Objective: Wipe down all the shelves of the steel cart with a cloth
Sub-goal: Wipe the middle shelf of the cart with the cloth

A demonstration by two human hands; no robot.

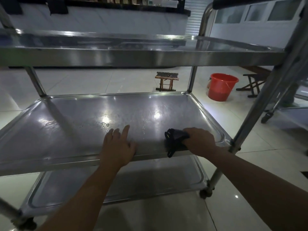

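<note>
Two hands work the middle shelf: left hand flat, fingers straight, likely steadying; right hand clutches the cloth near the right edge.

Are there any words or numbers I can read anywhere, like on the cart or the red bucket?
None can be read.
Steel cart: no label or brand shows on its shelves or posts.
Red bucket: plain, no writing.
Dark cloth under the right hand: small pale marks, too small to read.
Counter at the back: things on it are blurred and cut off.
</note>
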